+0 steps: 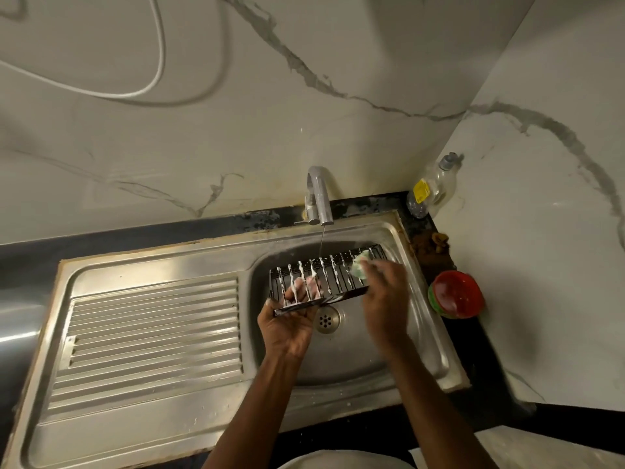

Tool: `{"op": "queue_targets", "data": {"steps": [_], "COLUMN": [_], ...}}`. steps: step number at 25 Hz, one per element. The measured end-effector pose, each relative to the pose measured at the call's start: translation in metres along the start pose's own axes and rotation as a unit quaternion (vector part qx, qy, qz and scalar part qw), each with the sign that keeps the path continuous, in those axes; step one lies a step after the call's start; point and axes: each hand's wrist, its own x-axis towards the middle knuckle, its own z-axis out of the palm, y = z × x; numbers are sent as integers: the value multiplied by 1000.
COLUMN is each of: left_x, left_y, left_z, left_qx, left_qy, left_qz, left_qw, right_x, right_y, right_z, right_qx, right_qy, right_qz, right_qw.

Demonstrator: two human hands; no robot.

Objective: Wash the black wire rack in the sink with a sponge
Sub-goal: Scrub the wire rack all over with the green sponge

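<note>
Two hands worked over the steel sink (389,231). The left hand (287,324) gripped the soapy black wire rack (329,277) by its near-left edge, and the right hand (384,292) squeezed a pale green sponge (360,267). It looked stiff, light and slippery, so a bar made the best hold.

The left hand (287,324) held the soapy black wire rack (326,280) over the sink (338,363) basin — fingers curled through its wires. The right hand (384,299) pressed a green sponge (360,267) against the rack's right end. A thin stream ran from the tap (319,198).
</note>
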Motion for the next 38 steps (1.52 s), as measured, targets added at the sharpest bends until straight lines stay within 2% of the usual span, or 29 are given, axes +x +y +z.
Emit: {"op": "queue_targets", "data": {"steps": [2, 3, 5, 6, 7, 9, 11, 13, 14, 15, 16, 17, 18, 20, 22, 23, 25, 26, 27, 28, 33, 38], "left_x": [-1, 1, 0, 0, 0, 0, 2, 2, 3, 5, 6, 5, 5, 3, 2, 2, 4, 4, 4, 5, 8, 4], "left_y": [5, 3, -1, 0, 2, 4, 6, 5, 4, 3, 3, 3, 3, 6, 10, 12, 17, 20, 23, 25, 28, -2], "left_z": [-3, -7, -5, -5, -6, -7, -14, -13, -13, -13, -11, -7, -5, -5, -7, -7, -6, -5, -2, 0, 5, 12], "left_qx": [-2, -14, -12, -6, -4, 6, 5, 5, -5, -11, -11, -6, 3, 16, 9, 0, -19, -18, -15, -9, 4, 49], "left_qy": [-23, -21, -17, -13, -12, -17, -22, -20, -14, -9, -9, -14, -19, -25, -22, -14, 4, 16, 23, 35, 106, 119], "left_qz": [6, 10, 12, 15, 19, 18, 13, 12, 13, 13, 12, 10, 11, 7, 5, -1, -17, -17, -10, 4, 77, 11], "left_qw": [1000, 1000, 1000, 1000, 1000, 1000, 1000, 1000, 1000, 1000, 1000, 1000, 1000, 1000, 1000, 1000, 1000, 1000, 1000, 999, 991, 992], "right_x": [1, 0, -18, -30, -30, -16, -2, -6, -14, -23, -31, -33, -24, -4, 6, 9, 16, 16, 14, 13, 21, 18], "right_y": [10, -4, -48, -61, -62, -32, -1, -14, -36, -54, -62, -54, -40, -5, 22, 28, 28, 31, 33, 33, 5, -1], "right_z": [-5, -4, 4, 6, 1, -5, -10, -5, -2, -2, -5, -6, -11, -22, -27, -27, -25, -21, -19, -19, -25, -35], "right_qx": [-10, 25, 135, 170, 177, 134, 37, 51, 80, 96, 82, 77, 106, 72, 78, 138, 289, 345, 384, 403, 485, 497], "right_qy": [37, 24, -100, -145, -156, -110, -47, -40, -79, -108, -115, -110, -104, -58, -12, 0, -21, -40, -56, -74, -93, -71], "right_qz": [104, 130, 125, 83, 51, 46, 77, 115, 96, 25, -40, -61, 5, 137, 240, 303, 453, 501, 527, 533, 513, 445], "right_qw": [994, 991, 978, 971, 970, 984, 995, 991, 989, 989, 989, 989, 989, 986, 967, 943, 843, 793, 756, 740, 702, 742]}}
